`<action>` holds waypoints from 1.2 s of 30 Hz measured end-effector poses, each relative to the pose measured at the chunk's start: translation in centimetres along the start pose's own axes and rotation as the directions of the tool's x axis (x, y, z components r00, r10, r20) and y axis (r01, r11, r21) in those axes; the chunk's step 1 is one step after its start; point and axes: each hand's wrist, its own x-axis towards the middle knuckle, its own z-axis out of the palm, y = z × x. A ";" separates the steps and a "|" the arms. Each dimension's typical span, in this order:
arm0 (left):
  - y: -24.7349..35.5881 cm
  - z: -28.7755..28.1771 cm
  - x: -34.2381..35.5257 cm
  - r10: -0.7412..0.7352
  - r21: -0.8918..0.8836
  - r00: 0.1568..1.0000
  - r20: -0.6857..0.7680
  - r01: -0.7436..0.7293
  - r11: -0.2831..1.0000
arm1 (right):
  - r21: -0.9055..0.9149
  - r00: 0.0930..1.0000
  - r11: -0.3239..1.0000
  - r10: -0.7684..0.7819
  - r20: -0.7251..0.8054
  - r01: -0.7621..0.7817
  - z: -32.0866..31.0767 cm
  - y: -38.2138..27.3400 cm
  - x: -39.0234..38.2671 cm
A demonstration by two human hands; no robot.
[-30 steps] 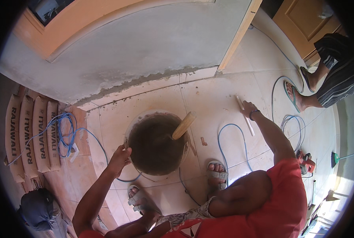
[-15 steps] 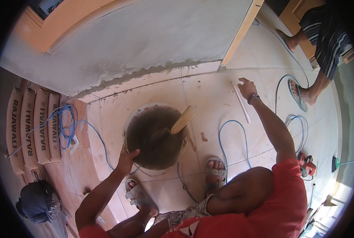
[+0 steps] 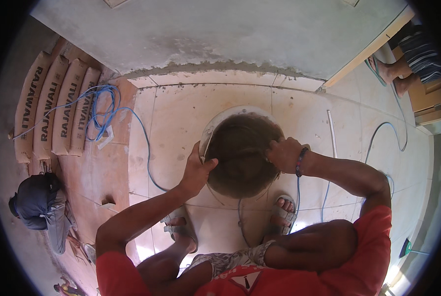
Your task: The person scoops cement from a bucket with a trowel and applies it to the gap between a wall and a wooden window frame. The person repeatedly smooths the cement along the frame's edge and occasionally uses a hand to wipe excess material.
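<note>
Round bucket (image 3: 222, 114): pale, smeared rim, stood upright on the floor tiles (image 3: 178, 116), near the wall (image 3: 220, 39) base. Dark grey-brown mortar (image 3: 240, 170) sat inside, below the rim, surface uneven.

Brown sacks (image 3: 65, 117), perhaps a dark bag (image 3: 35, 200)

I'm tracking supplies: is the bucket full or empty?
Not empty: dark mix lies inside the bucket. Its depth is unclear from above, so I cannot tell if it is full.

Dark capital lettering (image 3: 48, 112) runs lengthwise along 4 brown sacks (image 3: 57, 134).
</note>
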 end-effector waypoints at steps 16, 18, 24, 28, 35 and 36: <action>2.2 1.8 1.6 0.122 0.206 0.991 0.051 -0.130 0.970 | 0.128 0.954 0.945 0.297 0.042 -0.300 -7.8 1.7 -9.6; 2.0 2.0 1.9 0.141 0.214 0.989 0.052 -0.149 0.965 | 0.066 0.972 0.975 0.220 -0.087 -0.214 -6.8 1.8 -9.8; 1.8 2.7 2.6 0.219 0.204 0.973 0.078 -0.230 0.951 | -0.001 0.976 0.983 0.182 -0.122 -0.183 -4.2 1.6 -9.1; 2.8 3.5 2.2 0.186 0.249 0.981 0.060 -0.196 0.948 | 0.046 0.977 0.981 0.192 -0.087 -0.189 -3.4 1.7 -7.5; 2.6 4.0 2.4 0.216 0.226 0.975 0.045 -0.221 0.949 | 0.144 0.990 0.979 0.140 0.021 -0.142 -2.2 0.5 -5.7; 2.6 4.2 2.4 0.228 0.223 0.973 0.037 -0.230 0.947 | 0.195 0.990 0.971 0.138 0.008 -0.137 -1.7 0.6 -5.6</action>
